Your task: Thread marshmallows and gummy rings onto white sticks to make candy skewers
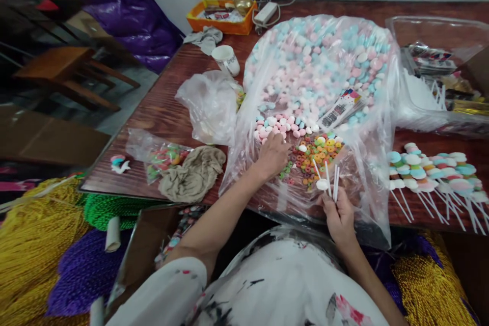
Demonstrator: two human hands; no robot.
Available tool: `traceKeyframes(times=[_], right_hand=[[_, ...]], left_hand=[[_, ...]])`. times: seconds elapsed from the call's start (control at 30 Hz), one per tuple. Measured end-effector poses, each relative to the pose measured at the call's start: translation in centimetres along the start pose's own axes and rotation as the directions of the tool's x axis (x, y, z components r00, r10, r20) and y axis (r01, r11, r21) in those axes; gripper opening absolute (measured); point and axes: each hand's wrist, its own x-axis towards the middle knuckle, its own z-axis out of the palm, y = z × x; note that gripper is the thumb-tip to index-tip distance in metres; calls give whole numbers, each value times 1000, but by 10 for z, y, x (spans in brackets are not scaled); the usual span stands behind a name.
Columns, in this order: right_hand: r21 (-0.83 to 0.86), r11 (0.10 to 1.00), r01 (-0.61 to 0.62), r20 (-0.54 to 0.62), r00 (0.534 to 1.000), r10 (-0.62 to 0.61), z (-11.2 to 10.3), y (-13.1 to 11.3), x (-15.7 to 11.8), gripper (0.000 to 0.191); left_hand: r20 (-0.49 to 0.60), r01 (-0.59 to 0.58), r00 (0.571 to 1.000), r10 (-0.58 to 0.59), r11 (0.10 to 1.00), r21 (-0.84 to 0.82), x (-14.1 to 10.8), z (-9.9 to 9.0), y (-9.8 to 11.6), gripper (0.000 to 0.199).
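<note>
My right hand (pixel 338 214) is closed round several thin white sticks (pixel 336 183), which point upward. A white, oval marshmallow (pixel 322 184) is on one of them. Among the loose pink, white and blue marshmallows (pixel 284 125), my left hand (pixel 273 155) reaches down with bent fingers. Its fingertips are partly hidden, and what they pinch cannot be made out. Small coloured ring candies (pixel 317 158) lie between the hands on a clear plastic bag (pixel 282 196). The bag's far part is full of pastel marshmallows (pixel 305 56). Printed paper labels (pixel 342 109) lie on it.
Finished skewers of sweets (pixel 435 175) lie at right, below a clear plastic bin (pixel 424 117). To the left are a crumpled cloth (pixel 194 173), a bag of coloured rings (pixel 166 158) and a white mug (pixel 226 60). An orange tray (pixel 221 25) stands behind.
</note>
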Motion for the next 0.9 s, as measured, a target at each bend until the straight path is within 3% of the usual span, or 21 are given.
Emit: traceKeyframes(times=[0.13, 0.23, 0.3, 0.37, 0.43, 0.47, 0.53, 0.6, 0.67, 0.73, 0.8, 0.87, 0.9], right_hand=[[-81, 997, 12, 48, 999, -9, -3, -5, 0, 16], [-144, 987, 74, 82, 995, -62, -3, -8, 4, 16], [-169, 981, 99, 106, 991, -82, -1, -9, 5, 15], [-189, 975, 120, 133, 987, -95, 0, -10, 5, 15], [-208, 968, 139, 154, 982, -108, 2, -12, 6, 14], [-221, 963, 151, 161, 980, -117, 3, -14, 6, 14], [-257, 950, 175, 166, 977, -134, 5, -19, 7, 15], [-309, 931, 194, 170, 974, -147, 7, -23, 8, 15], [-361, 909, 210, 185, 971, -151, 8, -26, 9, 17], [-395, 891, 223, 213, 966, -147, 8, -28, 9, 21], [-406, 886, 225, 235, 962, -137, 9, -30, 9, 25], [-391, 896, 209, 224, 966, -128, 9, -30, 8, 24], [-369, 909, 193, 208, 971, -122, 9, -30, 7, 22]], left_hand=[[-68, -27, 997, 23, 998, -55, -13, 9, 1, 24], [-131, -31, 991, -14, 942, -334, -24, 10, 1, 22], [-131, 67, 973, -192, 771, -633, -31, 8, 2, 18], [-4, 189, 921, -388, 459, -868, -39, 4, 8, 22], [142, 244, 871, -471, 163, -956, -47, -2, 17, 30], [179, 242, 857, -484, 70, -968, -51, -5, 21, 33], [173, 200, 846, -504, -1, -980, -59, -10, 30, 32], [69, 123, 847, -527, 68, -990, -64, -14, 36, 27], [-133, 9, 850, -510, 267, -964, -69, -16, 36, 21], [-349, -107, 853, -387, 525, -844, -72, -16, 32, 17], [-469, -210, 863, -187, 712, -670, -75, -16, 27, 17], [-489, -282, 871, -44, 770, -572, -77, -15, 25, 18], [-485, -294, 874, -31, 761, -579, -78, -14, 25, 19]])
